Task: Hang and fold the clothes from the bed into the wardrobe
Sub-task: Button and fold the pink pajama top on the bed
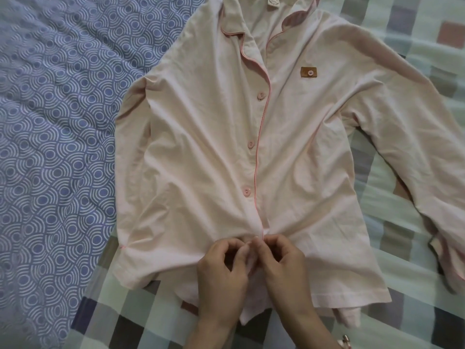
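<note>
A pale pink button-up shirt (201,152) with darker pink piping lies flat, front up, on the bed, collar away from me and its right-side sleeve stretched out to the side. Three pink buttons show along its front placket. My left hand (224,275) and my right hand (284,268) meet at the lower end of the placket near the hem. Both pinch the shirt's front edges there, fingers curled, and the cloth bunches up around them. What lies between the fingertips is hidden.
The shirt rests on a checked green, grey and white sheet (415,321). A blue quilt (55,122) with white ring patterns covers the left side of the bed. A small brown patch with a button (309,72) sits on the shirt's chest.
</note>
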The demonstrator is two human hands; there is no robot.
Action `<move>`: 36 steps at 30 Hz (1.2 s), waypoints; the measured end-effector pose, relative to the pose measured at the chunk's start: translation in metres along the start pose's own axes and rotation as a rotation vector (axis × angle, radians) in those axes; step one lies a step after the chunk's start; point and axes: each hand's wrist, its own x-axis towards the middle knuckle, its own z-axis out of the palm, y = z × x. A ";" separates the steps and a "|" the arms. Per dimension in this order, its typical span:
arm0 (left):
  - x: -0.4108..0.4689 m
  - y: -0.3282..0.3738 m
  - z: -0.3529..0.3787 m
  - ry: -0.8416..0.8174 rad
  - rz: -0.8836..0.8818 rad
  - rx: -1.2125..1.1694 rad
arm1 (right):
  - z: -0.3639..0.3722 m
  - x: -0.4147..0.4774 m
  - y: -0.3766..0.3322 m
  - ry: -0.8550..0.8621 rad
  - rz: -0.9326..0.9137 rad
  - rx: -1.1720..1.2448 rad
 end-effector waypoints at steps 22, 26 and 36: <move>0.007 -0.077 -0.112 0.312 -0.121 0.528 | -0.148 -0.001 0.048 0.242 -0.074 -0.433; 0.023 -0.063 -0.095 0.256 0.143 0.508 | -0.140 0.001 0.037 -0.024 0.018 -0.338; -0.003 -0.031 -0.103 0.293 0.013 -0.171 | -0.125 -0.020 0.028 0.439 -0.030 -0.074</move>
